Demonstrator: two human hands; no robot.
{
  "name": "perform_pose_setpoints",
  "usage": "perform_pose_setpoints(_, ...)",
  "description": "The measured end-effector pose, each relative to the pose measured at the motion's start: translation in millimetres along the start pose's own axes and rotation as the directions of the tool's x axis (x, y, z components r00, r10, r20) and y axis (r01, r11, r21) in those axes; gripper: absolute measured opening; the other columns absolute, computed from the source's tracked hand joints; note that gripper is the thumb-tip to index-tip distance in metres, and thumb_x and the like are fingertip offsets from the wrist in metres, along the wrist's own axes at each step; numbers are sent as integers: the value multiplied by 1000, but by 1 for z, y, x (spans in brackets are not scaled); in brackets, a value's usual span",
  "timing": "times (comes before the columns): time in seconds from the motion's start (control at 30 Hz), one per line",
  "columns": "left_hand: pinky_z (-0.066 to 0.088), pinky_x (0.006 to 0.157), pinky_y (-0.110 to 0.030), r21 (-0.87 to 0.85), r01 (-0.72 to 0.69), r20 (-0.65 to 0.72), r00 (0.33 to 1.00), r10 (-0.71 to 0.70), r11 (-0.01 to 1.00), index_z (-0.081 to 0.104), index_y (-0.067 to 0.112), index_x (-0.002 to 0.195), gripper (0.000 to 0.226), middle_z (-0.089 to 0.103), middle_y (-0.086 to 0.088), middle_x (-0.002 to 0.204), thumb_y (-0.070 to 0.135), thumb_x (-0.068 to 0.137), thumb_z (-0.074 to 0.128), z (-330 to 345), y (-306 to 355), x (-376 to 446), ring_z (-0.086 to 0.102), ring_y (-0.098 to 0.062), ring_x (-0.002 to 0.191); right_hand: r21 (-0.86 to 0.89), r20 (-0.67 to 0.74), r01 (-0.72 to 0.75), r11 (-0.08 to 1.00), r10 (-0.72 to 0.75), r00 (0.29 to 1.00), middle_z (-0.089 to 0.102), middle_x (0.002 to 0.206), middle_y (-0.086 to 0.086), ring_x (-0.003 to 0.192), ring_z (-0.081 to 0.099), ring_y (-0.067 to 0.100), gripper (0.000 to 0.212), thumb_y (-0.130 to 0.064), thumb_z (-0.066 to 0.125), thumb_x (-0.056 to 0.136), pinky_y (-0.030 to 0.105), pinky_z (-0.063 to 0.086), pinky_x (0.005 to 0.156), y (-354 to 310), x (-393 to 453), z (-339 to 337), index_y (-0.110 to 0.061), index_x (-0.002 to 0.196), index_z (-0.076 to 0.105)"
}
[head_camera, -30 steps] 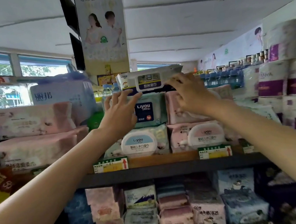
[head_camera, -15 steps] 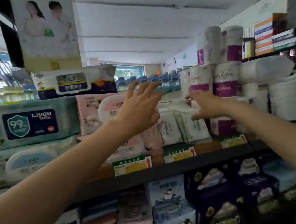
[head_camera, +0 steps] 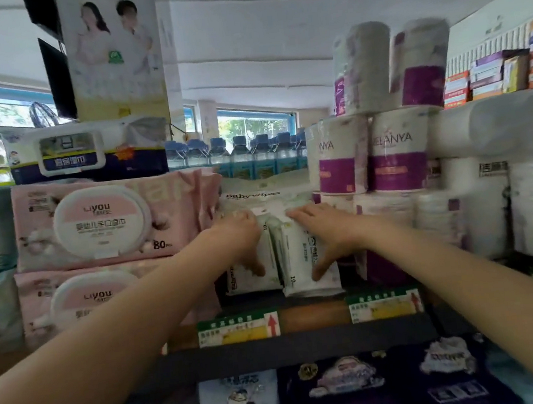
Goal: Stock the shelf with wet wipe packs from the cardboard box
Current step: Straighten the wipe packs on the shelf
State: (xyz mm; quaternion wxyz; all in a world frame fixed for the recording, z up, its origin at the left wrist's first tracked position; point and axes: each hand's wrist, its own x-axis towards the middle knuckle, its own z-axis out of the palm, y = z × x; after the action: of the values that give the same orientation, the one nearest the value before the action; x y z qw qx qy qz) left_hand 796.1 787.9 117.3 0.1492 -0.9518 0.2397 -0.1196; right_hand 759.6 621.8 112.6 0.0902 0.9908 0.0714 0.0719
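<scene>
Two small white wet wipe packs stand upright side by side on the shelf [head_camera: 306, 345], under a flat pack marked "Baby wipes" [head_camera: 257, 193]. My left hand [head_camera: 239, 237] lies over the top of the left small pack [head_camera: 250, 282], thumb down its front. My right hand [head_camera: 324, 232] grips the right small pack [head_camera: 301, 264] the same way. A white and blue wet wipe pack [head_camera: 89, 154] lies on top of the pink stack to the left. The cardboard box is out of view.
Large pink wipe packs [head_camera: 103, 222] are stacked just left of my hands. Purple-banded toilet rolls [head_camera: 398, 155] rise close on the right. Water bottles [head_camera: 247, 157] stand behind. Price tags [head_camera: 239, 329] line the shelf edge, and dark tissue packs [head_camera: 344, 387] fill the shelf below.
Both hands left the white and blue pack on the top of the stack, moved right and down, and now grasp the two small upright packs. My view turned right.
</scene>
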Motion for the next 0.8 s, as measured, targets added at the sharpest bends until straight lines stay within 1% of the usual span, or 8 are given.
perform_pose_setpoints(0.1,23,115,-47,21,35,-23,999,-35,999,5,6,147,115,18,-15,153,50,67,75,6,3,6,23,-33,139,8,-5,16,1000,-16,1000,11,153,-1,140,12,27,121,-48,79,62,49,20,115,1,0,1,-31,148,-5)
perform_pose_setpoints(0.23,23,114,-47,93,55,-74,996,-48,994,13,8,145,110,22,-18,148,51,65,76,5,6,8,23,-36,137,0,-54,-9,1000,9,999,11,152,1,140,10,29,121,-46,79,62,52,19,114,-4,-1,7,-34,147,-7)
perform_pose_setpoints(0.33,27,109,-45,150,81,-136,989,-61,985,17,7,142,107,29,-18,144,52,65,76,8,10,11,29,-35,133,-137,-141,-84,987,65,988,13,151,9,138,14,37,116,-39,78,67,58,21,111,-19,3,14,-27,147,-4)
perform_pose_setpoints(0.47,24,110,-47,223,91,-262,965,-30,970,20,3,141,78,33,-18,140,28,82,64,14,17,15,33,-36,130,-264,-293,-187,946,106,950,17,148,15,132,23,40,105,-34,74,74,58,27,104,-21,17,22,-22,147,-1)
perform_pose_setpoints(0.53,25,109,-46,247,79,-285,958,-5,966,23,1,139,67,34,-19,138,21,85,59,13,20,14,34,-36,128,-248,-264,-167,954,99,959,15,149,15,134,21,39,107,-38,75,72,57,25,105,-15,20,18,-23,147,0)
perform_pose_setpoints(0.67,26,107,-40,287,9,-274,959,73,958,20,4,140,75,32,-17,138,19,82,64,11,20,10,33,-32,128,-132,-179,-59,990,34,983,10,151,10,138,13,34,117,-52,76,64,53,18,111,-5,14,10,-29,147,-3)
perform_pose_setpoints(0.73,26,109,-39,230,9,-252,966,51,973,17,9,142,77,31,-14,140,16,82,63,7,8,11,33,-30,131,-98,-227,-10,995,-13,974,15,148,7,136,17,30,113,-53,75,65,47,21,111,2,8,6,-29,147,1)
perform_pose_setpoints(0.8,27,108,-39,183,35,-240,971,10,983,26,13,140,66,37,-9,139,14,83,60,2,-6,12,37,-27,130,-114,-294,17,993,-50,954,20,145,6,134,22,26,101,-51,72,69,43,24,111,7,2,1,-24,147,13)
